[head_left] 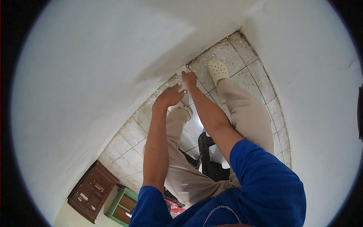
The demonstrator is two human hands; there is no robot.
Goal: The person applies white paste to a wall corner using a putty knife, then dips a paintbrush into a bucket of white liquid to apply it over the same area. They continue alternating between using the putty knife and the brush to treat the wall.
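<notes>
My right hand point(189, 79) is closed on a small pale flat piece point(181, 69), perhaps a scraper, at the foot of the white wall point(94, 72). Its exact kind is too small to make out. Just left of it and nearer to me, my left hand point(170, 97) hovers over the floor, fingers curved and apart. White smears or bits show at its fingertips. Both hands are close to the seam where wall and tiled floor meet, between my two feet.
White crumbs and dirt lie on the tiled floor point(223, 51) along the wall. A second wall point(314, 75) meets the first at a corner. My cream clog point(218, 70) stands near it. Beneath me is a black stool point(206, 155). Brown furniture point(94, 191) and a green-framed cabinet point(123, 206) stand behind left.
</notes>
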